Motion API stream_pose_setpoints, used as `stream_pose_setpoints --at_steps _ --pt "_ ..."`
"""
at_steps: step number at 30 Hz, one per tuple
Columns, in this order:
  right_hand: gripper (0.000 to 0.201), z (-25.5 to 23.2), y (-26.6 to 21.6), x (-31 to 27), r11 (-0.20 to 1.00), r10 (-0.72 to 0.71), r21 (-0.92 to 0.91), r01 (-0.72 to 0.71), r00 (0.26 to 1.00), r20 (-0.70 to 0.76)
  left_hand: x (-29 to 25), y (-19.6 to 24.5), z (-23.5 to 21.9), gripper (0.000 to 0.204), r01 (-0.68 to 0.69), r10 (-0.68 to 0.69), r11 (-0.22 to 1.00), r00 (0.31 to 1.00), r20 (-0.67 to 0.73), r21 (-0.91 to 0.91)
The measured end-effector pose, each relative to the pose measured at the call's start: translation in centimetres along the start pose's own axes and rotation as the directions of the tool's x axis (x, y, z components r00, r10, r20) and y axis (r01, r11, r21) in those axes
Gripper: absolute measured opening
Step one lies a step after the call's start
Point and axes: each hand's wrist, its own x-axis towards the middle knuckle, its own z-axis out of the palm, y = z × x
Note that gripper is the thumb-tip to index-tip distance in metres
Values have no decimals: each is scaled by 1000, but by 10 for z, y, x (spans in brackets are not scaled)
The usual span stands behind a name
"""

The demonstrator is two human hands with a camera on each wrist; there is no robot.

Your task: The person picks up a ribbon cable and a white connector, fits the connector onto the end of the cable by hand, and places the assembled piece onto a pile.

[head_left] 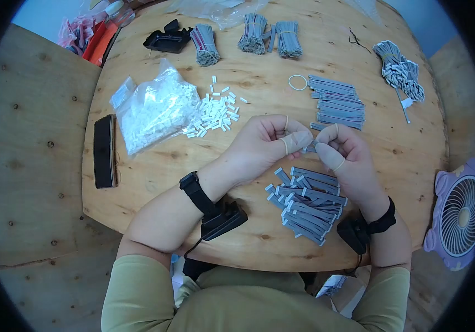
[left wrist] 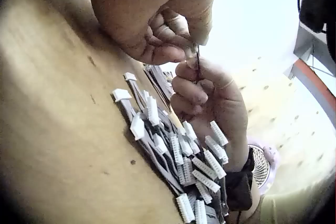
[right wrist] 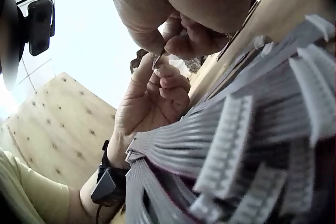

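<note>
Over the middle of the table, both hands meet fingertip to fingertip at a short grey ribbon cable [head_left: 311, 148]. My left hand [head_left: 259, 143] pinches one end between thumb and finger, hiding what sits at that end. My right hand [head_left: 353, 154] pinches the other end of the cable. The left wrist view shows the ribbon cable [left wrist: 198, 62] edge-on, as a thin dark strip. Just below the hands lies a loose heap of ribbon cables [head_left: 309, 207] with white plug housings [left wrist: 205, 181] on their ends. Several fingertips wear pale covers.
Beyond the right hand lies a neat row of ribbon cables [head_left: 337, 102]. White connector housings [head_left: 215, 113] are scattered beside a full plastic bag [head_left: 157, 108]. Tied cable bundles [head_left: 288, 40] stand at the back. A phone [head_left: 104, 151] lies left; a purple fan [head_left: 461, 217] stands right.
</note>
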Motion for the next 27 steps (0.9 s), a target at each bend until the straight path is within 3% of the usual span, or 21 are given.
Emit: stream_pose_setpoints --at_steps 13,19,27 --pt "5 4 1 1 997 -3 -79 0 999 -39 0 -7 1 16 -167 173 967 985 -14 193" --pt "6 1 3 1 996 -10 -94 5 999 -43 0 0 4 18 -76 78 994 997 -19 83" --pt "7 6 0 0 994 -32 -105 29 999 -28 0 -4 2 19 -87 92 991 995 -40 105"
